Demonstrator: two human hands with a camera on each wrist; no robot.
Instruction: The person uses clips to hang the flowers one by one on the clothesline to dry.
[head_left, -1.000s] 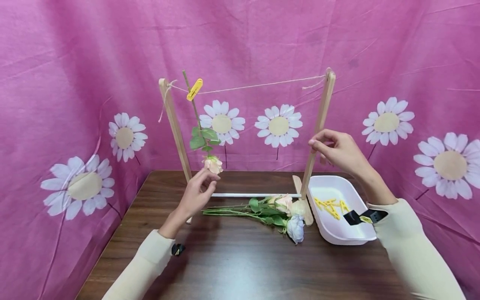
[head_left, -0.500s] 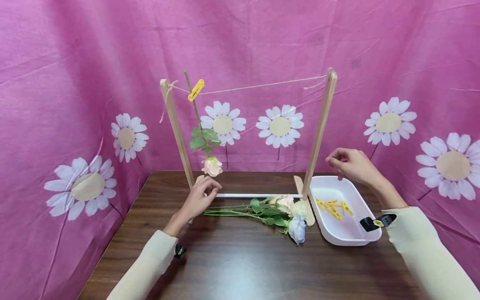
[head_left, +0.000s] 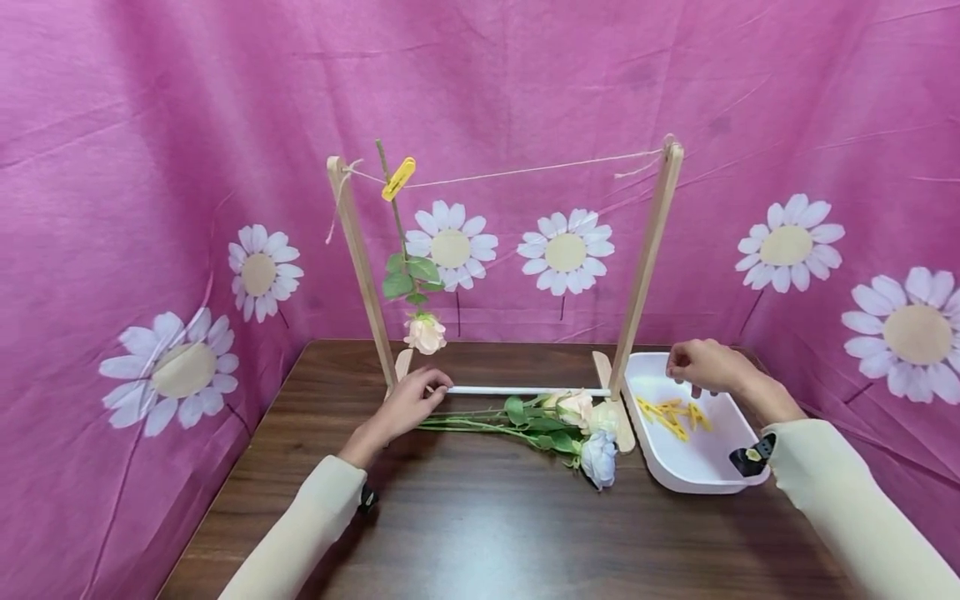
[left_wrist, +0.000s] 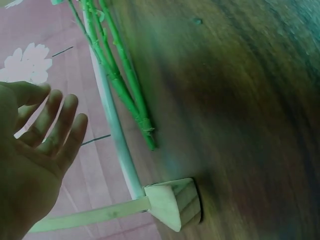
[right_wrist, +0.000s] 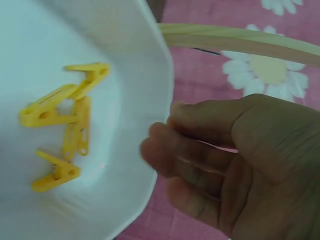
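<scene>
My left hand (head_left: pixel 411 398) hovers near the stem ends (left_wrist: pixel 127 90) of the roses on the table, its fingers loosely bent and holding nothing. Over the white plastic tub (head_left: pixel 686 481) is my right hand (head_left: pixel 708 367), fingers loosely curled with nothing in them. Several yellow clothespins (right_wrist: pixel 47 112) lie in the tub below it. A pale peach rose (head_left: pixel 425 333) hangs head down from the string (head_left: pixel 525 170), its stem held by a yellow clothespin (head_left: pixel 398 179). On the table lie several roses, among them a peach one (head_left: pixel 573 408) and a bluish-white one (head_left: pixel 598 458).
Two wooden posts, left (head_left: pixel 362 267) and right (head_left: pixel 647 267), carry the string, with a white rod (head_left: pixel 525 390) joining them low down. The frame stands on a dark wooden table (head_left: pixel 480 533). Behind hangs a pink cloth (head_left: pixel 495 92) printed with daisies.
My right hand has moved right and down from beside the right post to over the tub. My left hand has dropped away from the hanging rose toward the stems.
</scene>
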